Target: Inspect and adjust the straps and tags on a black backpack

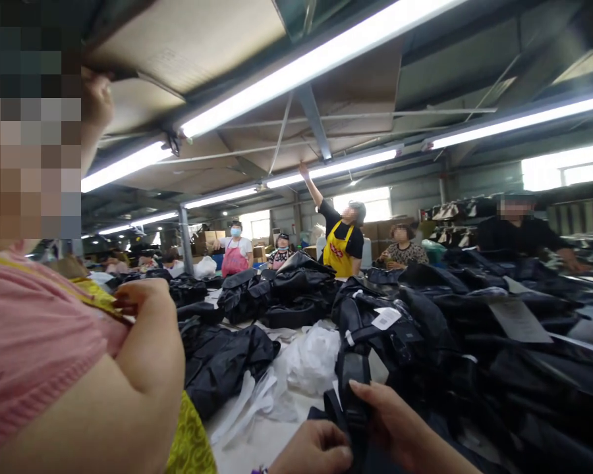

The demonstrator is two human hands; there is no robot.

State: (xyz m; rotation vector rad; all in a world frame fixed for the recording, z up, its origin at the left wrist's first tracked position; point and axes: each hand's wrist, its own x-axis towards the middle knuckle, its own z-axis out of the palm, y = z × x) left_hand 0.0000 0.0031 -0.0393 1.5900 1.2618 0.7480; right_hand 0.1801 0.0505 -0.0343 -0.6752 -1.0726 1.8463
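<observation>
A black backpack point(410, 329) with a white paper tag point(386, 318) lies in front of me at the lower right. Its padded shoulder strap point(354, 382) runs down toward my hands. From the right, my right hand point(393, 418) grips this strap, thumb on top and the other fingers mostly hidden. My left hand point(312, 449) is at the bottom edge with curled fingers, closed at the strap's lower end; the exact piece it pinches is hidden. Crumpled white plastic bags point(309, 359) lie just beyond my left hand.
Black bags point(286, 286) are heaped across the table point(242, 454), more of them point(538, 368) at right. Close on my left stands a co-worker in pink point(39, 342), arm bent. A person in a yellow apron point(340, 247) reaches up. Tube lights point(301, 79) hang overhead.
</observation>
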